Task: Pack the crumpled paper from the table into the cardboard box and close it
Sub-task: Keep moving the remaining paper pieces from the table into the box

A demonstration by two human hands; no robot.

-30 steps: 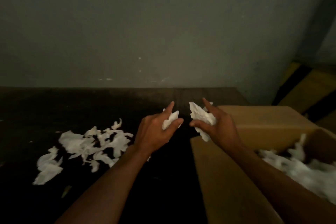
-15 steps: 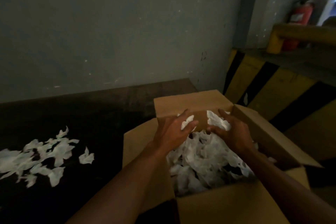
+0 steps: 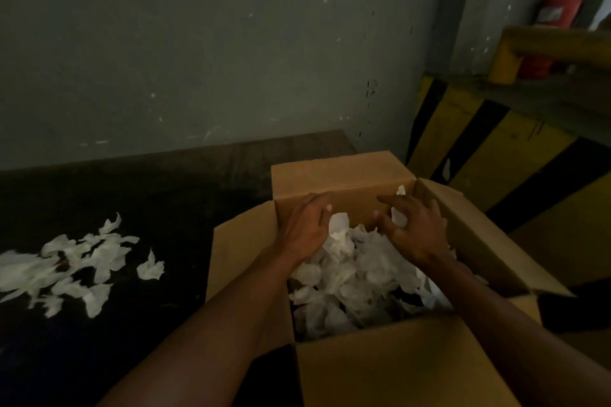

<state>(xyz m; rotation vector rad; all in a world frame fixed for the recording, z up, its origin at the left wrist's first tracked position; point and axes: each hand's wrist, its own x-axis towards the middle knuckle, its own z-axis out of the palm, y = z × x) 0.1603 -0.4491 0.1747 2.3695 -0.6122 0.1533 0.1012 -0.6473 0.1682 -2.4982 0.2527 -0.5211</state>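
Paper scraps (image 3: 76, 261) lay on the worktop (image 3: 185, 195) at left; the cardboard box (image 3: 344, 175) stood to their right, seemingly past the worktop's edge; crumpled paper (image 3: 357, 277) lay inside it, beneath the left hand (image 3: 304, 228) and right hand (image 3: 416, 235).
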